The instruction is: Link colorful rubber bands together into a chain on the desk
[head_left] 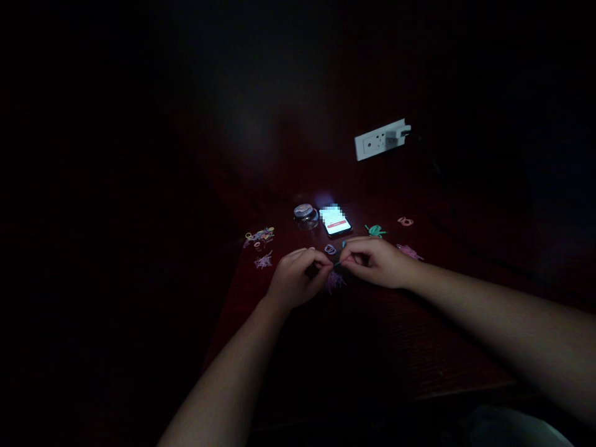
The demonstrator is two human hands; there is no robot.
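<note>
My left hand (299,273) and my right hand (375,262) meet low over the table, fingertips pinched. Between them runs a short dark teal elastic band (337,264), an end in each pinch. Just below it lies a pile of purple bands (334,282). Beyond the fingertips is a small lilac loop cluster (330,249). Green bands (375,230) are bunched behind my right hand, and pink bands (410,251) lie partly hidden past its wrist. Left of my left hand sits a pale purple heap (263,260).
A lit phone (336,221) lies at the back beside a lidded clear jar (305,217). Mixed coloured bands (259,235) are heaped at the left edge of the dark red table (433,347). Salmon loops (405,221) lie at right. A white socket panel (380,141) holds a plug with a dark cable.
</note>
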